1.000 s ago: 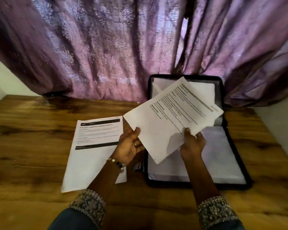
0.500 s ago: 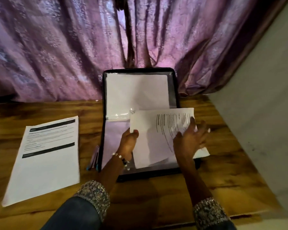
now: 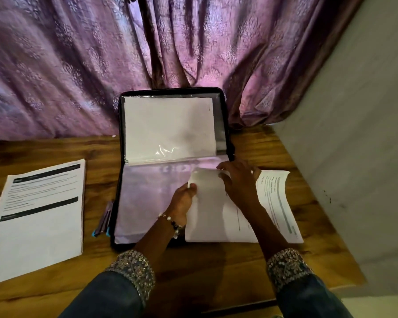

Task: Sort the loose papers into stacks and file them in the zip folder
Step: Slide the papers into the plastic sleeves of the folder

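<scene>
Papers [image 3: 218, 216] shifted right; left hand [image 3: 182, 200] pinches edge, right hand [image 3: 237, 180] atop.

You have one open zip folder [image 3: 218, 115], two paper stacks [image 3: 39, 216] [image 3: 276, 203], two pens [image 3: 105, 220] and your two hands [image 3: 183, 199] [image 3: 239, 182].

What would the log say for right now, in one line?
left hand: grips papers | right hand: rests on papers | zip folder: open | stack: beside folder
</scene>
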